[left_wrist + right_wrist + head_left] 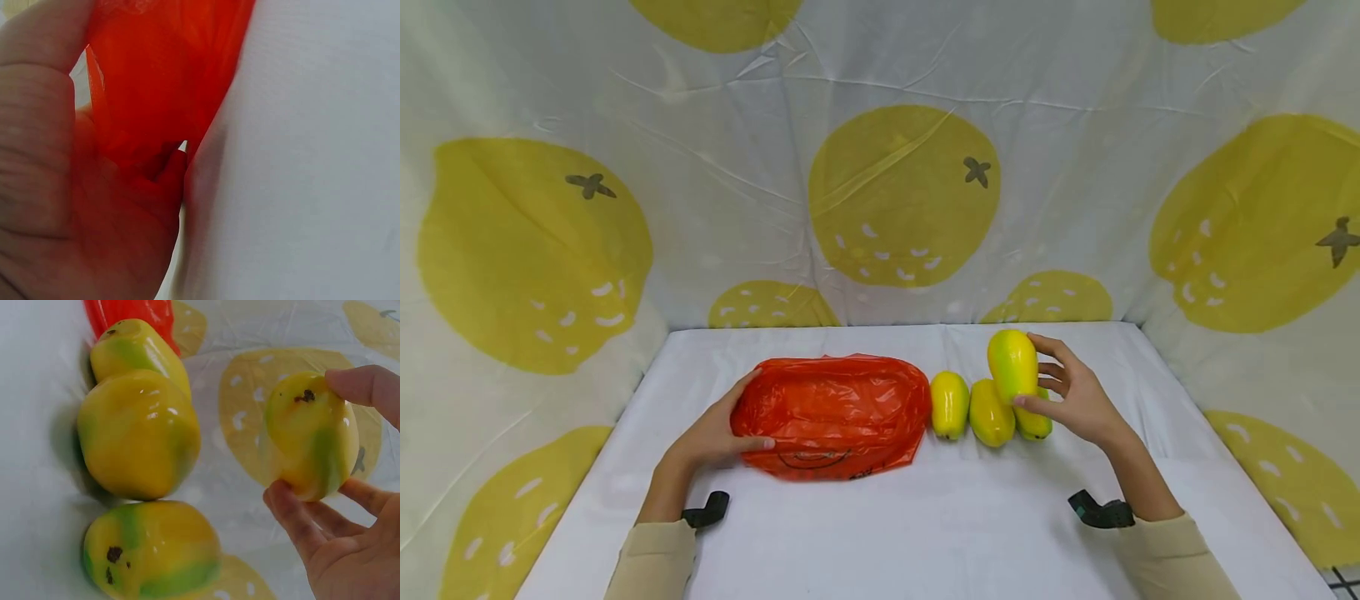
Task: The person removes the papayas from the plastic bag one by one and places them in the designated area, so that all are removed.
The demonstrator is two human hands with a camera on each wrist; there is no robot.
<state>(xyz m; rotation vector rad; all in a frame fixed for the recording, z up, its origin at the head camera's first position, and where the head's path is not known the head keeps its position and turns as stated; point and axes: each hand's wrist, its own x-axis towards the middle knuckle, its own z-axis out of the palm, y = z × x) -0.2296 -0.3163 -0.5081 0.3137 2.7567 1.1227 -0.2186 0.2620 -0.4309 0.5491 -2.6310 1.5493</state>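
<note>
A red plastic bag [835, 408] lies with its mouth spread open, left of centre. My left hand [724, 429] grips its left end, thumb along the front rim and fingers at the far side; in the left wrist view red film [150, 75] covers part of the palm. Raised above the row of fruit, a yellow-green mango [1011, 364] is held between the thumb and fingers of my right hand [1078, 396]. Beneath and left of it sit three more mangoes: one beside the bag [950, 406], a middle one [991, 414], and a right one [1034, 423] partly hidden.
A white cloth [880, 533] covers the table. Lemon-print sheets [902, 196] stand as walls at the back and both sides. Dark wrist mounts [707, 510] sit on both forearms. In the right wrist view the nearest resting mango [153, 550] shows green streaks.
</note>
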